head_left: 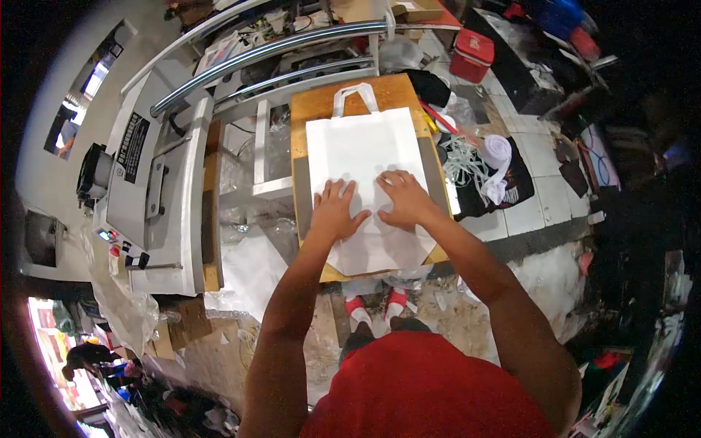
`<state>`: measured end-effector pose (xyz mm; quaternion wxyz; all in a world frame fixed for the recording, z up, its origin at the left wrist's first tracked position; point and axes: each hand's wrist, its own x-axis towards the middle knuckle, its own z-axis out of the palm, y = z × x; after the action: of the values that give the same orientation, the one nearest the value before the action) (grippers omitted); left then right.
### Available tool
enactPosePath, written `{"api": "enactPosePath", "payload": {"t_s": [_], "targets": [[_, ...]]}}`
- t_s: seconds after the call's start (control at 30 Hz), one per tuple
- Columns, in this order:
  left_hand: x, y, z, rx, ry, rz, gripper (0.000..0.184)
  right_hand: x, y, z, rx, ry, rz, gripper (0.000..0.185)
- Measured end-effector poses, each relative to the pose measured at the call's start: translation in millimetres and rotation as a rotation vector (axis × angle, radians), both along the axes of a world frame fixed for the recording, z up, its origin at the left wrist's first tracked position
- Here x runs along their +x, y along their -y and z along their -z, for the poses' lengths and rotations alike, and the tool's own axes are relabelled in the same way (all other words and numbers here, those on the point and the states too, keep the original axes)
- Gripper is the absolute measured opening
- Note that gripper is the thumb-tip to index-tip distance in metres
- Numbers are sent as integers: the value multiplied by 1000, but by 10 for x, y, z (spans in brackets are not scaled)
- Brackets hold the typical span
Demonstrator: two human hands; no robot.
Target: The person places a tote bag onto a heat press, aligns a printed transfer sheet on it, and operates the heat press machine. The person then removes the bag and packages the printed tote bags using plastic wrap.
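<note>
A white tote bag [358, 150] lies flat in front of me, its looped handle [355, 98] pointing away from me. Under it is a wooden board [307, 109] with a grey pad [302, 186] showing along the sides. My left hand [336, 212] rests on the left half of the bag, fingers spread. On the right half lies my right hand [404, 199], also with its fingers spread. Both palms face down on the fabric, a short gap between the thumbs. Neither hand grips anything.
To the left stands a grey machine [146, 182] with a long metal bar [270, 58] across the back. On the right, a white fabric roll [498, 153] and a tangle of white strips [465, 164] lie on dark cloth. A red box [472, 55] sits farther back.
</note>
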<state>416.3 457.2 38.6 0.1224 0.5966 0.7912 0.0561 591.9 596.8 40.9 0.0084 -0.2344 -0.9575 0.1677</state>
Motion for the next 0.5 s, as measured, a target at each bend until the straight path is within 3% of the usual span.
{"api": "enactPosePath", "payload": {"t_s": [0.17,0.33,0.5], "targets": [[23,112,109,34,-35,8,84,30,68,-43,-7,45,-10,82],[79,229,319,160,-118,-63,88,303,136,127,98,-147,40,79],[119,311,292,148,-88,-96,88,391,164,259,204,-153,51,77]]}}
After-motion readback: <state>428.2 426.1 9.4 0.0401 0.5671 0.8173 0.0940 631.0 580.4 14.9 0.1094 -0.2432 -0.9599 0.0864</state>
